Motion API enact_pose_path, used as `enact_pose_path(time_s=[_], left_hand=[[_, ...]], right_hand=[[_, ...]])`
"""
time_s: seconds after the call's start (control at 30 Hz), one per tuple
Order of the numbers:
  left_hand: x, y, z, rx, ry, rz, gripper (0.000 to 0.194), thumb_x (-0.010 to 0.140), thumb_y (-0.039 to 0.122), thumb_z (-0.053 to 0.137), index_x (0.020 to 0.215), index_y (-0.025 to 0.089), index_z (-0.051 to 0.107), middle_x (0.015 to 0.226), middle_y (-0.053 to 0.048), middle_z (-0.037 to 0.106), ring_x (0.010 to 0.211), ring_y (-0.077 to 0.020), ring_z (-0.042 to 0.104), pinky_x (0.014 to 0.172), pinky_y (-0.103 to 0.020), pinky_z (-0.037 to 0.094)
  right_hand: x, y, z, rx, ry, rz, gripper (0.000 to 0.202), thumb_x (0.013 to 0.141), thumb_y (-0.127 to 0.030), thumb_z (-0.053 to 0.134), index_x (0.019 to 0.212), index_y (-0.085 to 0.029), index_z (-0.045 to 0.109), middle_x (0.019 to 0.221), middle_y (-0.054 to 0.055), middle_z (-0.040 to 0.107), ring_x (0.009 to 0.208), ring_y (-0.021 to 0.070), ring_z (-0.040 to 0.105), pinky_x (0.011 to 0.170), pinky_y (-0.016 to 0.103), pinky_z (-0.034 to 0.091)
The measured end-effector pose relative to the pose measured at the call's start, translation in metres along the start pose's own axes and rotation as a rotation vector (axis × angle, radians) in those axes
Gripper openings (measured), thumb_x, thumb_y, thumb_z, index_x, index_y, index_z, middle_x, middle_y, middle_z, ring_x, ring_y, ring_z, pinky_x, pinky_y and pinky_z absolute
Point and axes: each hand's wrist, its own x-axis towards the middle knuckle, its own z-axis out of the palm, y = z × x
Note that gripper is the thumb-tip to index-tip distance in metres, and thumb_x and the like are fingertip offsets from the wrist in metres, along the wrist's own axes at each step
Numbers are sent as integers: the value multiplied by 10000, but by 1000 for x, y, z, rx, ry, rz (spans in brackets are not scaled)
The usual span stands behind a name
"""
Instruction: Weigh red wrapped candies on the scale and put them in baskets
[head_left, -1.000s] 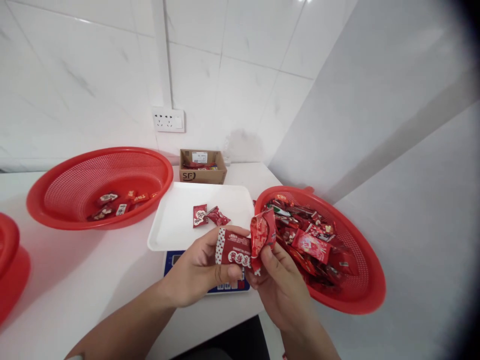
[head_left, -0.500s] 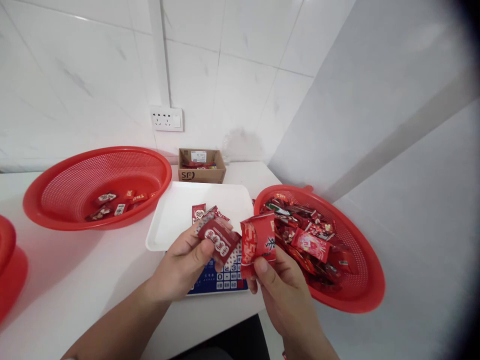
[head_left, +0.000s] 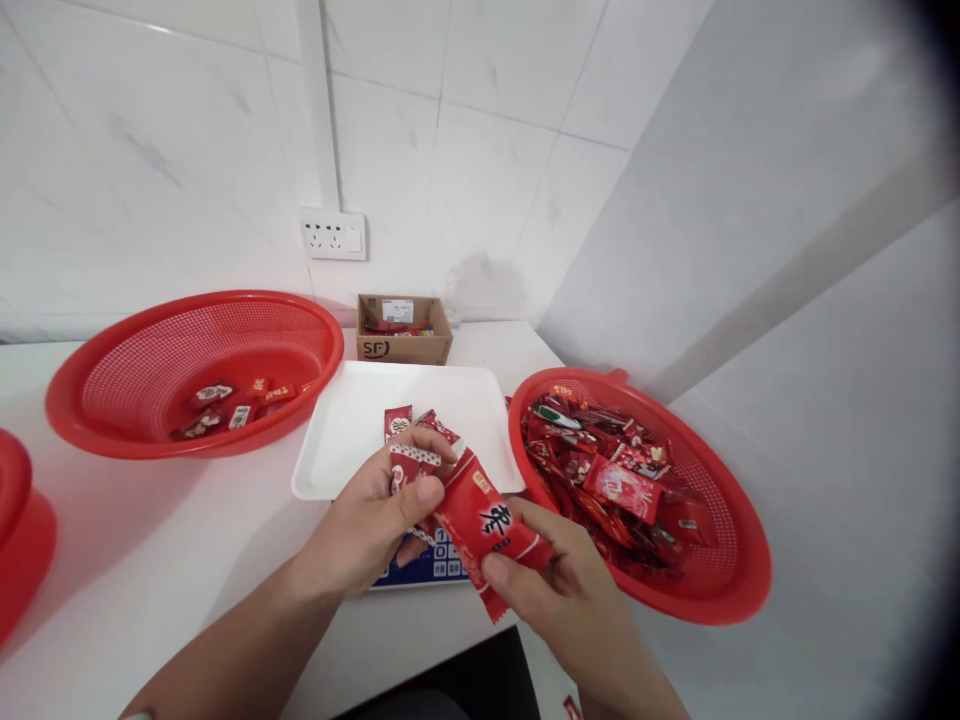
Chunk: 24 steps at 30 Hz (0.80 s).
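Note:
My left hand (head_left: 382, 510) is closed on a dark red packet with a dotted edge (head_left: 415, 458), over the front of the white scale tray (head_left: 330, 430). My right hand (head_left: 562, 580) pinches a bright red packet with a black character (head_left: 491, 525) by its lower right part. The two packets meet between the hands, and the bright one partly covers the dark one. Behind my left fingers, a few red packets (head_left: 397, 420) lie on the tray. The scale's blue keypad (head_left: 450, 568) shows partly below the hands.
On the right, a red basket (head_left: 739, 520) holds many red packets. Another red basket (head_left: 97, 390) at the left holds several. A small cardboard box (head_left: 405, 348) stands behind the tray, and part of a red basket (head_left: 19, 530) shows at the left edge.
The bright red packet has moved left and turned, now tilted against the dark packet. The dark packet has tipped and sits deeper in my left fingers.

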Motion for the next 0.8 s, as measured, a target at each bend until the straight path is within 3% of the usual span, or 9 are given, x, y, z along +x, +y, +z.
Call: enact_pose_path(time_s=[0.2, 0.37, 0.43, 0.53, 0.6, 0.67, 0.73, 0.8], left_hand=[[-2, -7, -12, 165, -26, 15, 343, 751, 369, 706, 1002, 217, 528, 596, 79, 457, 444, -20, 367, 400, -121, 303], [1, -6, -11, 251, 18, 40, 310, 789, 386, 660, 1007, 214, 520, 650, 59, 507, 463, -33, 419, 420, -144, 339], [4, -3, -8, 353, 84, 74, 304, 798, 398, 642, 997, 205, 519, 733, 20, 567, 546, -75, 504, 440, -167, 391], [12, 4, -9, 554, 256, 121, 343, 801, 435, 615, 1026, 202, 502, 858, -33, 623, 717, -156, 587, 524, -236, 483], [17, 7, -15, 769, 351, 142, 348, 838, 435, 551, 1102, 222, 476, 925, -45, 639, 787, -191, 611, 624, -298, 510], [21, 8, -23, 1054, 384, 152, 325, 882, 383, 466, 1173, 241, 439, 1022, -61, 636, 870, -227, 623, 730, -360, 498], [24, 8, -30, 1334, 363, 119, 309, 889, 288, 395, 1191, 225, 420, 1091, -96, 618, 961, -274, 612, 777, -410, 479], [25, 8, -36, 1552, 301, 49, 323, 859, 195, 347, 1170, 193, 433, 1107, -132, 610, 1017, -307, 591, 765, -434, 482]], right_hand=[[-1, -4, -1, 21, -30, -5, 109, 731, -276, 597, 667, -188, 612, 594, -16, 549, 535, 103, 450, 472, 201, 383], [0, 2, -9, -69, 71, -36, 180, 768, -348, 608, 690, -189, 634, 612, -7, 565, 558, 116, 473, 505, 219, 396], [-1, 7, -21, -162, 193, -46, 233, 776, -404, 614, 682, -193, 639, 615, -2, 582, 555, 126, 493, 500, 225, 400], [-2, 16, -51, -371, 511, -34, 271, 757, -471, 629, 770, -205, 677, 692, 19, 661, 615, 168, 571, 554, 255, 443], [-4, 24, -76, -541, 743, 32, 341, 760, -530, 602, 800, -200, 679, 728, 40, 692, 669, 206, 611, 600, 283, 456], [-5, 36, -101, -691, 854, 119, 423, 802, -580, 510, 804, -188, 668, 714, 63, 694, 679, 230, 625, 605, 303, 453], [-6, 50, -121, -809, 784, 188, 459, 847, -554, 440, 1010, -184, 656, 834, 85, 717, 780, 253, 651, 682, 328, 463], [-5, 63, -134, -921, 622, 312, 497, 862, -511, 429, 1210, -188, 579, 977, 101, 717, 916, 282, 649, 758, 358, 458]])
